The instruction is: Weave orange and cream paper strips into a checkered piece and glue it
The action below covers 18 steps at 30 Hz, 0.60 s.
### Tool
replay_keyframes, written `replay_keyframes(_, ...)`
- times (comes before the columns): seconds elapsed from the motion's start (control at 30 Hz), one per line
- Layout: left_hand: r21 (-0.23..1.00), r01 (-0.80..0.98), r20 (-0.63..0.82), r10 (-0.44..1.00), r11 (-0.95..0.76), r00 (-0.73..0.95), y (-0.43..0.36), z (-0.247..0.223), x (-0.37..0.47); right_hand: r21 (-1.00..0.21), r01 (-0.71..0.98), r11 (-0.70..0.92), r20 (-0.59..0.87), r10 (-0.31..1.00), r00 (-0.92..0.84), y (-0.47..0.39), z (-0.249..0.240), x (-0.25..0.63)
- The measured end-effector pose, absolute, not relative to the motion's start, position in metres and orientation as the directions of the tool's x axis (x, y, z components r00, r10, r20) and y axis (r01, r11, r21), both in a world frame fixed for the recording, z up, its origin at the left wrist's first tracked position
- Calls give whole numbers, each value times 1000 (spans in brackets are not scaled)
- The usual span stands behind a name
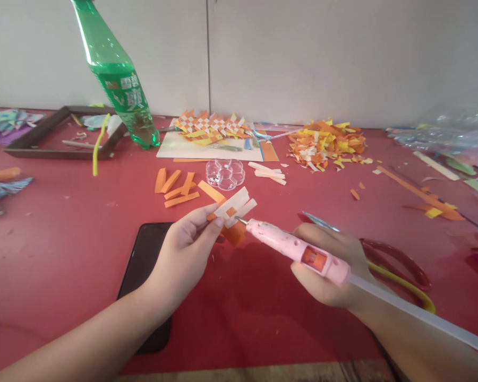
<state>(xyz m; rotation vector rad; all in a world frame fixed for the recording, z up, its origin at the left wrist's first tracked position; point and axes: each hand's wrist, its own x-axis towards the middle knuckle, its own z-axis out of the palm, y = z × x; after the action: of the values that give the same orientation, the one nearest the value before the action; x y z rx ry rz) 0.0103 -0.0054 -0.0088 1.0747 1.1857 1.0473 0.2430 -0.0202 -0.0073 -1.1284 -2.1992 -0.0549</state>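
Between the thumb and fingers of my left hand (189, 249) is a small piece of woven paper strips (233, 208), cream and orange, with loose strip ends sticking out. My right hand (334, 265) is closed around a pink hot glue gun (287, 245), and a long clear glue stick (414, 313) runs out of its back end. The metal tip of the glue gun is at the woven strips, touching or nearly so. Scissors (398, 260) with red handles lie under and beside my right hand, partly hidden by it.
Orange strips (177, 187), cream strips (267, 173) and a clear flower-shaped tray (225, 174) lie ahead. Behind them are a woven paper fish (211, 127) and a scrap pile (329, 143). A green bottle (119, 79) stands by a dark frame (56, 154). A black phone (143, 265) lies under my left arm.
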Motion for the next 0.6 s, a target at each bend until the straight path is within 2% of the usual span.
replay_keyframes(0.13,983,-53,-171,981,176,87,-5,-9,10,-270,714,646,568,706,-424,-21,-6,244)
replay_keyframes(0.3,986,-73,-147,988,151,54,-5,-12,9,-306,749,587,517,763,-387,-22,-9,246)
replay_keyframes(0.5,975,-183,-133,991,124,-33,-4,-11,10,-164,837,522,524,765,-375,-17,-6,246)
replay_keyframes(0.6,955,-256,-160,987,150,-19,-3,-9,11,-123,897,424,439,834,-334,-17,-2,246)
